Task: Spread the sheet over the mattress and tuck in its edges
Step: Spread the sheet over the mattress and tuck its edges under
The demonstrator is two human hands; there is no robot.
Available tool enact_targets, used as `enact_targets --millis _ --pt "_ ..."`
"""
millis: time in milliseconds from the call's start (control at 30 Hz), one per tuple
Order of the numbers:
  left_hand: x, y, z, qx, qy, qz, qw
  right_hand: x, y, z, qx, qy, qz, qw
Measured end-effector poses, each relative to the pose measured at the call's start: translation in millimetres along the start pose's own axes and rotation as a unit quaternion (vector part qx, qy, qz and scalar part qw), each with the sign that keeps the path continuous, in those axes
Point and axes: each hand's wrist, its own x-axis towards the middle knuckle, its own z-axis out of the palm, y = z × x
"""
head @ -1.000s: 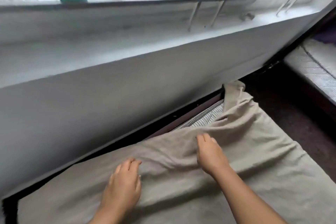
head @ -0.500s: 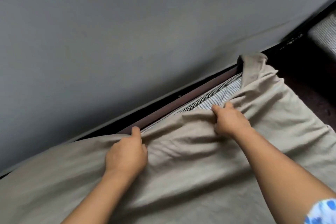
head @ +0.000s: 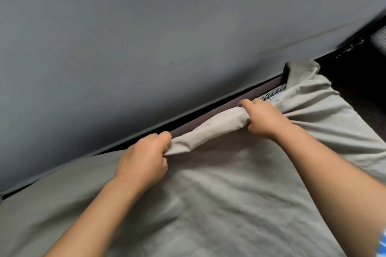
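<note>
1. The beige sheet (head: 219, 204) lies rumpled over most of the mattress (head: 273, 92), whose striped piped edge shows only as a small uncovered strip near the far right corner.
2. The left hand (head: 144, 162) has its grip closed tight on the sheet's far edge, fingers curled over a bunched fold, close to the grey wall (head: 167, 48).
3. The right hand (head: 265, 118) is likewise clenched on the same edge further right, just beside the exposed striped piping.
4. Between the two fists the fabric is gathered into a taut roll, lifted slightly above the bed surface.
5. A dark brown bed frame (head: 208, 118) runs along the wall just behind the roll.
6. At the far right corner the sheet stands up in a loose peak against the wall.
7. A patterned blue-and-white sleeve (head: 382, 244) shows at the lower right edge.
</note>
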Motion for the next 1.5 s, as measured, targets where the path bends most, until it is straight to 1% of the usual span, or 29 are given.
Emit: enact_targets --millis 100,200,267,300,333,367,400,433,467,533,567,633,667,733,767,833,900,933,1033,1100,1167,1233,1300,1367,1400,1433,1467,1500 --pt "1 -4 -7 -0.027 -0.003 -0.018 0.999 3 -7 -3 -0.058 -0.008 -0.019 0.998" --pt "-2 0 -15 -0.044 0.047 -0.04 0.997 10 -11 -17 -0.106 0.033 -0.034 0.993" --pt "3 -3 -23 -0.057 0.109 -0.039 0.992 23 -18 -33 -0.11 0.06 -0.038 0.991" --pt "5 -4 -26 -0.064 0.148 -0.033 0.986 26 -19 -40 -0.075 0.087 -0.028 0.993" --pt "12 -10 -31 -0.064 0.195 -0.029 0.978 35 -23 -47 -0.014 0.13 -0.016 0.991" --pt "18 -15 -35 -0.056 0.236 -0.03 0.97 41 -28 -52 0.061 0.18 -0.009 0.982" --pt "22 -19 -37 -0.047 0.254 -0.04 0.965 43 -33 -55 0.133 0.216 -0.013 0.967" --pt "27 -25 -40 -0.038 0.239 -0.06 0.968 49 -41 -56 0.178 0.218 -0.035 0.959" --pt "29 -30 -40 -0.039 0.202 -0.08 0.975 52 -51 -55 0.186 0.184 -0.066 0.963" --pt "23 -33 -32 -0.054 0.135 -0.093 0.985 51 -69 -42 0.115 0.106 -0.112 0.981" --pt "15 -33 -24 -0.061 0.115 -0.083 0.988 50 -77 -32 0.077 0.093 -0.121 0.985" --pt "-8 -35 -2 -0.037 0.089 -0.055 0.994 40 -85 -9 0.041 0.109 -0.122 0.986" --pt "-21 -37 9 -0.002 0.073 -0.051 0.996 34 -88 2 0.032 0.13 -0.105 0.985" --pt "-45 -41 27 0.072 0.016 -0.081 0.994 20 -89 23 0.009 0.16 -0.041 0.986" --pt "-49 -44 30 0.099 -0.008 -0.1 0.99 16 -87 30 0.005 0.148 -0.001 0.989" --pt "-51 -53 34 0.132 -0.018 -0.114 0.984 6 -84 45 0.049 0.083 0.058 0.994" --pt "-39 -63 30 0.148 -0.038 -0.118 0.981 4 -81 49 0.11 0.043 0.078 0.99" --pt "-32 -68 29 0.14 -0.047 -0.121 0.982 4 -81 49 0.112 0.04 0.073 0.99" --pt "-23 -75 27 0.136 -0.056 -0.133 0.98 3 -89 44 0.076 0.025 0.055 0.995" --pt "-27 -69 28 0.17 -0.04 -0.13 0.976 -2 -101 46 0.034 0.008 0.033 0.999" --pt "-36 -59 30 0.162 0.022 -0.101 0.981 -9 -112 53 0.018 0.005 0.028 0.999" --pt "-55 -54 30 0.144 0.095 -0.072 0.982 -20 -125 63 0.05 0.014 0.037 0.998" --pt "-81 -53 35 0.142 0.14 -0.07 0.977 -36 -136 72 0.086 0.05 0.031 0.995" --pt "-110 -56 42 0.137 0.163 -0.089 0.973 -55 -144 81 0.082 0.149 -0.021 0.985" --pt "-131 -62 47 0.14 0.156 -0.108 0.972 -68 -154 88 0.077 0.191 -0.06 0.977" --pt "-146 -67 48 0.139 0.133 -0.13 0.973 -78 -162 94 0.073 0.199 -0.094 0.973" --pt "-153 -71 48 0.136 0.096 -0.143 0.976 -85 -167 98 0.062 0.175 -0.118 0.976" --pt "-165 -81 45 0.141 0.061 -0.159 0.975 -93 -179 106 0.049 0.134 -0.139 0.98"
